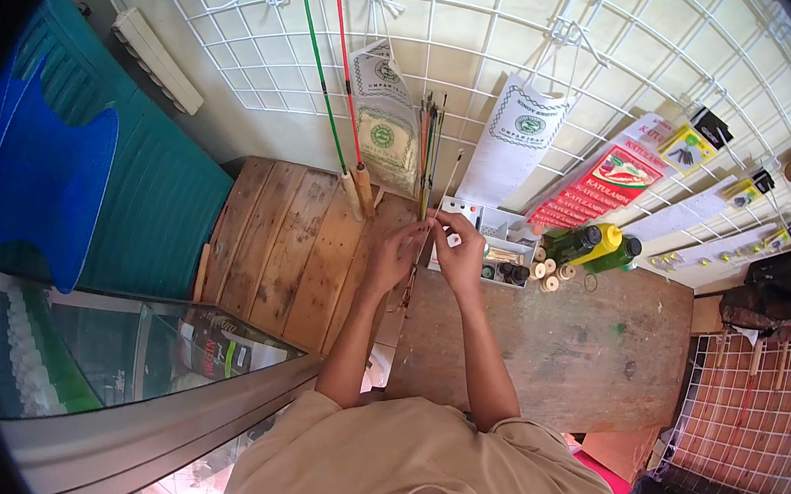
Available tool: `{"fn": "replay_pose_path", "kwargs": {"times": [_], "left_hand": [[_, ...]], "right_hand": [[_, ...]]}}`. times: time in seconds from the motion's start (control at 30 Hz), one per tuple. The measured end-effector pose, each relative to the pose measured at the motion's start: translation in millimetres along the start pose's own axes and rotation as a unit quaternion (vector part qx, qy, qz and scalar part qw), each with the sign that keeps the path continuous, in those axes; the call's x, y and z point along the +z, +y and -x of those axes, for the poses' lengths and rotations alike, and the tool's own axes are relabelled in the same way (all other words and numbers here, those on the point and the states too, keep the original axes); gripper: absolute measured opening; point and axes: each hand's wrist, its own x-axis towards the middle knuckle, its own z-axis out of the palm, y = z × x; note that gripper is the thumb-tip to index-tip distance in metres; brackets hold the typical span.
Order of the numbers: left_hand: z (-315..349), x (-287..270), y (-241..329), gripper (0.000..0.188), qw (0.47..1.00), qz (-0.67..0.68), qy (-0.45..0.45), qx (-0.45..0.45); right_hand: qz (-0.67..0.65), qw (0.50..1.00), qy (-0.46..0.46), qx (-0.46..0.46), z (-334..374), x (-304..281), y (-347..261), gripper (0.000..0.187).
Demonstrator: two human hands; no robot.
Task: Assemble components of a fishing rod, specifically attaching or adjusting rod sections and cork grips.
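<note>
Okay, your left hand (397, 247) and right hand (459, 253) are meeting, fingers bunched; can't tell if you're gripping anything. Slender rods (429, 160) are running upward, away from you, just past the fingertips, neither hand clearly nearer. Brown tabletop (537, 356) is spreading rightward, wooden slats (283, 227) left, pale wall (228, 124) beyond.

Multicoloured rods (430, 146), white box (507, 225), green bottles (619, 255)
</note>
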Motion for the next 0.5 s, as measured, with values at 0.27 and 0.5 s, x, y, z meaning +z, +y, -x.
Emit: {"fn": "replay_pose_path", "kwargs": {"times": [0.27,0.5], "left_hand": [[32,12,-17,0.013,0.999,-0.037,-0.029,0.019],[21,-8,45,0.015,0.991,-0.052,0.071,0.1]], "right_hand": [[-0.059,0.997,0.021,-0.033,6,-22,-32,0.019],[0.003,0.998,-0.037,-0.056,24,-32,-11,0.033]]}}
